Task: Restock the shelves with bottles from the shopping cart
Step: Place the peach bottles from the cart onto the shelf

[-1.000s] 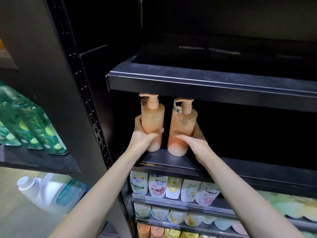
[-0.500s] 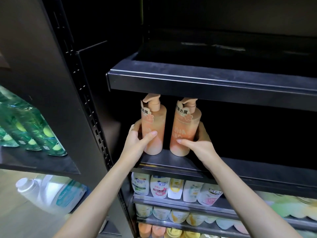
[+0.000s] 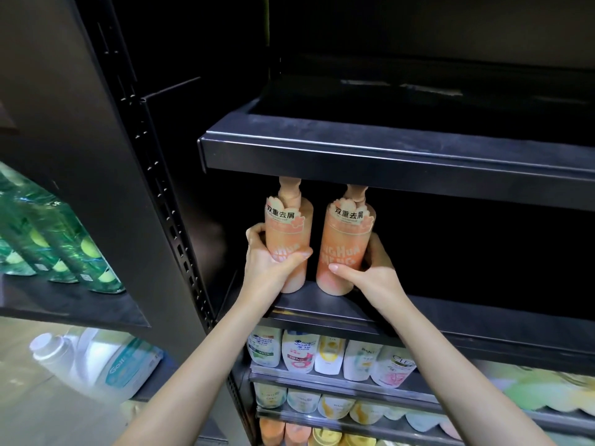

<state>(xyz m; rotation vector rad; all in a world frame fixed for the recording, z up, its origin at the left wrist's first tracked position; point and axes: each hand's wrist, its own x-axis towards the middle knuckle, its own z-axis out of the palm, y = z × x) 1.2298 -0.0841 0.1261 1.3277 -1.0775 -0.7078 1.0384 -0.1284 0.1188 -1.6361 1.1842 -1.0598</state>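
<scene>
Two orange pump bottles, one (image 3: pixel 291 249) gripped by the left hand (image 3: pixel 269 262), the other (image 3: pixel 343 249) by the right hand (image 3: pixel 370 272), are stood on the shelf (image 3: pixel 450 313); labels should be faced forward before release.

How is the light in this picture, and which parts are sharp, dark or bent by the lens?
Head view: the two orange pump bottles and both hands, left hand and right hand, are well lit and sharp; the shelf recess behind them is almost black; a faint glare streak lies on the upper shelf; the wide lens bends the edges, where the green bottles look smeared.
</scene>
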